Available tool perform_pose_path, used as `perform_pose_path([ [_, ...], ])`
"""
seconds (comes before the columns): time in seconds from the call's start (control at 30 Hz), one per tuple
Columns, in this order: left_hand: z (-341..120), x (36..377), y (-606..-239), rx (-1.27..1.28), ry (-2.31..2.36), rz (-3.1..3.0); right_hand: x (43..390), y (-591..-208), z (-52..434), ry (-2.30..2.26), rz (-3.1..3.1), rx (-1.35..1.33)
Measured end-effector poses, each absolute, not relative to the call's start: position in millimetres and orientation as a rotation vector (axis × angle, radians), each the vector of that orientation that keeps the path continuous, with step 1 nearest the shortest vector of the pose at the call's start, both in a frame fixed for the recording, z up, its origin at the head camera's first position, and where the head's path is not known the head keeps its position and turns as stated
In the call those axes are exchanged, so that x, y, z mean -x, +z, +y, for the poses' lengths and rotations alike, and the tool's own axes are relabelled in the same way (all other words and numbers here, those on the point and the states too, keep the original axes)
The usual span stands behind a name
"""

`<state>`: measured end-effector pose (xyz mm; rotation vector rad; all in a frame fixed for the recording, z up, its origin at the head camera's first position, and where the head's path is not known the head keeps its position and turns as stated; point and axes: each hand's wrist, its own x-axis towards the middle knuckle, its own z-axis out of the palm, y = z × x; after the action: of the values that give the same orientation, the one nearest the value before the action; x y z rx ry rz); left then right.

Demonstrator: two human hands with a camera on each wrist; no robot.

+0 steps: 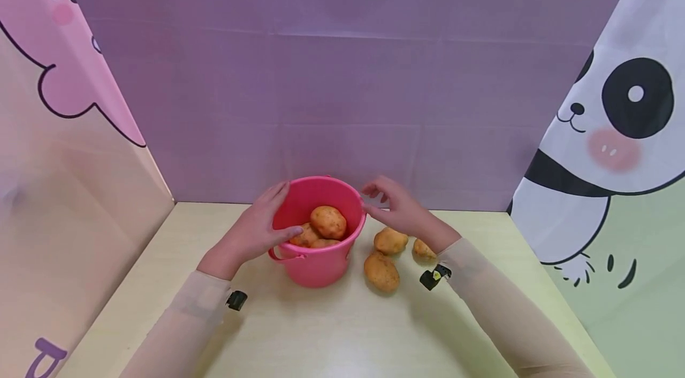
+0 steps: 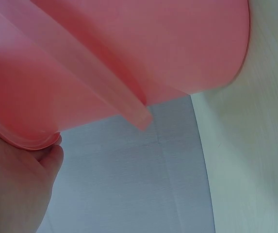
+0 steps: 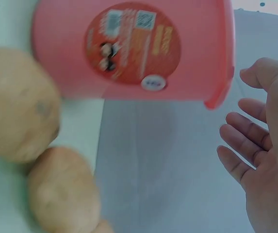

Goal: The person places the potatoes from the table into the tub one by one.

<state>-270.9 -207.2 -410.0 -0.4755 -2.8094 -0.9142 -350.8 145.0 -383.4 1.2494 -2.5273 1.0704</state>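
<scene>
Left panel [image 1: 64, 146]: a flat board printed with a pink cartoon animal, walling off the table [image 1: 332, 330], a pale wood-grain top. Left hand [image 1: 262, 226] holds the bucket [image 1: 321, 265] by its left side — fingers lie over the rim, thumb across the near edge. The bucket is smooth pink plastic, round and tapering to the base, with a thin handle hanging down at the front; it stands upright at the table's middle, near the purple backdrop [image 1: 342, 69]. Inside it lie potatoes [image 1: 327, 221], brown, rough-skinned and oval. Right hand [image 1: 398, 208] hovers just beside the right rim, fingers spread and relaxed, holding nothing. Below it three loose potatoes [image 1: 382, 271] rest on the table, close together. Right panel [image 1: 605, 146]: a panda print.
</scene>
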Motion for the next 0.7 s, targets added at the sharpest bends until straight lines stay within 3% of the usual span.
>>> perform_pose_path([
  [0.7,-208,272,-410,0.467,-0.923,-2.817,331,-430,233,1.086,-2.600,-0.998],
])
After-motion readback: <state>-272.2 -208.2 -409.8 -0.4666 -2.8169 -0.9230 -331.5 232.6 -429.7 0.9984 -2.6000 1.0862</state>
